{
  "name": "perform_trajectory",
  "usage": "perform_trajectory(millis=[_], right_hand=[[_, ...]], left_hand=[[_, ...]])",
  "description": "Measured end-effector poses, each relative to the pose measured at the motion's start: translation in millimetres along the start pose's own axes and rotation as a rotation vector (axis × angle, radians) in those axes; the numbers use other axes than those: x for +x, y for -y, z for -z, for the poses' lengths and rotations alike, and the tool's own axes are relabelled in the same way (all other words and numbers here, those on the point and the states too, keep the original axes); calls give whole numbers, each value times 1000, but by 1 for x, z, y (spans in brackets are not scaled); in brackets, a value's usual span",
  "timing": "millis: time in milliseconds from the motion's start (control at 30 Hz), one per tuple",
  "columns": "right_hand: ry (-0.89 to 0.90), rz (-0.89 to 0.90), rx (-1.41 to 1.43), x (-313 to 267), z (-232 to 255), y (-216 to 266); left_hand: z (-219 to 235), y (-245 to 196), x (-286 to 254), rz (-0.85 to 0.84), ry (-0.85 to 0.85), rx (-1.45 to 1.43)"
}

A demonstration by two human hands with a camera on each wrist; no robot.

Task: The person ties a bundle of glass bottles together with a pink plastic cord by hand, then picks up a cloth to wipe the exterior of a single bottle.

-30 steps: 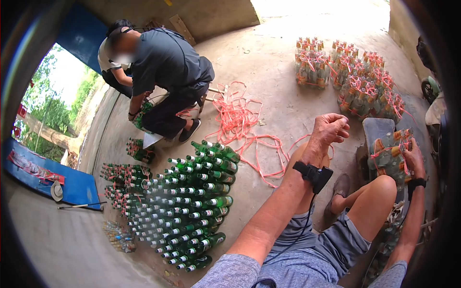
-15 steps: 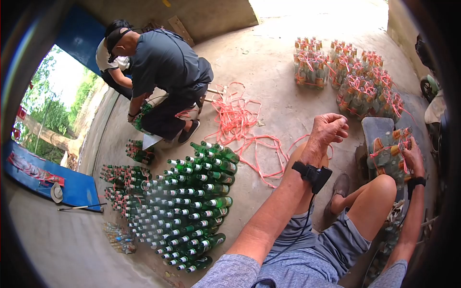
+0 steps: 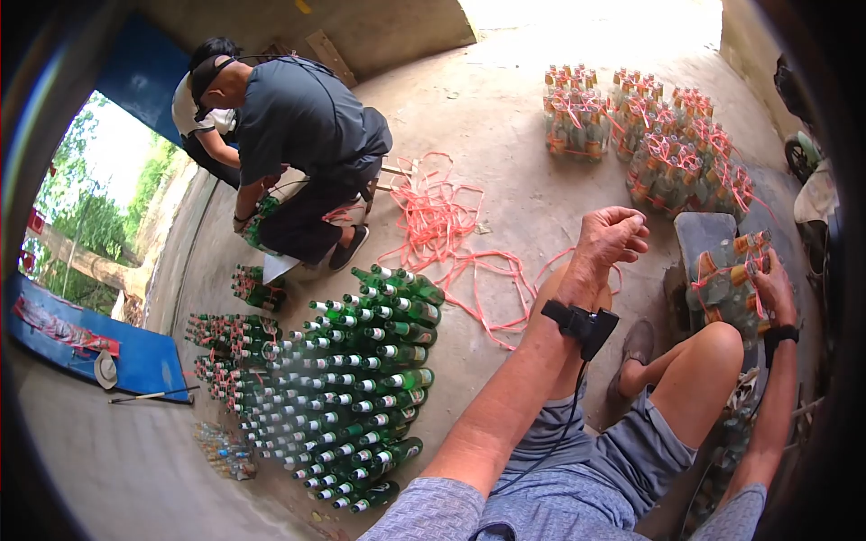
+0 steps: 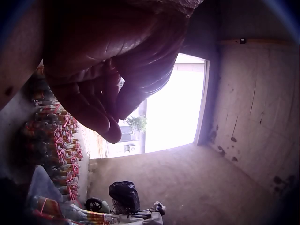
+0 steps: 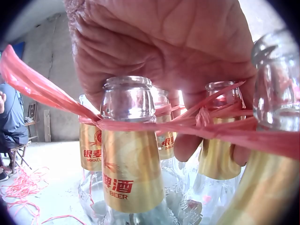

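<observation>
At the right of the head view, my right hand (image 3: 774,290) grips a bundle of clear glass beer bottles (image 3: 717,293) by the necks. In the right wrist view its fingers (image 5: 187,149) reach down between gold-labelled bottles (image 5: 133,164), and flat pink plastic twine (image 5: 206,131) runs tight round the necks. The bottle mouths are uncapped. My left hand (image 3: 606,243) is held up above my knee, fingers loosely bent and the thumb close to the fingertips. Nothing shows in it in the left wrist view either.
Tied clear-bottle bundles (image 3: 672,167) stand on the concrete floor ahead. Tangled pink twine (image 3: 437,212) lies in the middle. Many green bottles (image 3: 370,388) stand at the left, with twine-tied green ones behind. Two people (image 3: 302,135) sit bent over a green bundle at the back left.
The head view has shifted slightly, so the scene sits a little further left and up. Both hands keep nearly the same pose, the right still on the bottles.
</observation>
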State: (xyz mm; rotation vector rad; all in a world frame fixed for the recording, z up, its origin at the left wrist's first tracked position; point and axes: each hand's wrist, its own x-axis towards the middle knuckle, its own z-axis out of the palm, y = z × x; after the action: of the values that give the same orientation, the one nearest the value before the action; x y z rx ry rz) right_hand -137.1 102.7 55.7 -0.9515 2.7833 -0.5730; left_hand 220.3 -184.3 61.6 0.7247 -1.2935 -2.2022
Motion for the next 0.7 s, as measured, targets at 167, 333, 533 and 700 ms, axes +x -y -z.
perform_trajectory(millis=[167,333,533,700], right_hand=[[10,1,-3,5,-3,-9],[-9,7,-25,12,-9,-19],[14,-4,-38,13,-7,-22],[43,-29,-39,16,-7,-23]], left_hand=[[0,-1,0,-1,12,-10],[0,-2,-1,2,13,-4],[0,-3,-2,0,10,3],[-1,-4,-3,-4,4,14]])
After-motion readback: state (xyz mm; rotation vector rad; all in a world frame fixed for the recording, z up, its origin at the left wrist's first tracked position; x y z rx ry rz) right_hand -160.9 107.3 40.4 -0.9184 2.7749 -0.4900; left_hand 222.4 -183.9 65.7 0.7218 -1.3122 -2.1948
